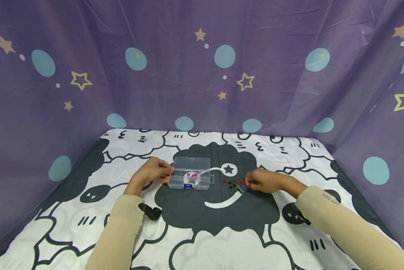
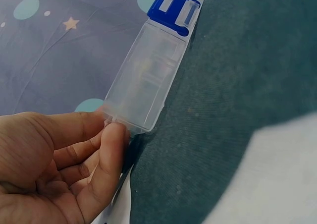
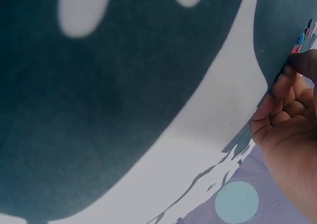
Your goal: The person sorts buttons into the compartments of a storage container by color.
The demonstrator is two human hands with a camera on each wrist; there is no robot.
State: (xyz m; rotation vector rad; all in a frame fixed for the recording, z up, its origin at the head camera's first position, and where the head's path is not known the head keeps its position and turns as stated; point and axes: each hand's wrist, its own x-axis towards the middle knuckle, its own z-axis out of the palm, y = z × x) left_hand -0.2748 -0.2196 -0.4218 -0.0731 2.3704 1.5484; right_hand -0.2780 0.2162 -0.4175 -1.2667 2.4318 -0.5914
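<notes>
A clear plastic compartment box point(image 1: 179, 184) with a blue latch point(image 2: 171, 10) stands on the dark patch of cloth, its clear lid point(image 1: 192, 162) raised at the back. Pink pieces point(image 1: 192, 175) show inside it. My left hand point(image 1: 154, 170) pinches the box's left side between thumb and fingers. To the right lies a loose cluster of small button-like pieces point(image 1: 234, 185) in red, green, blue and dark brown. My right hand point(image 1: 260, 180) is at the cluster's right edge, fingers bent and fingertips low; I cannot tell whether they hold a piece.
A white cloth point(image 1: 229, 247) printed with cartoon sheep covers the table. Behind it and along both sides hangs a purple curtain point(image 1: 175, 86) with stars and blue ovals. A black strap-like device point(image 1: 151, 212) sits at my left wrist.
</notes>
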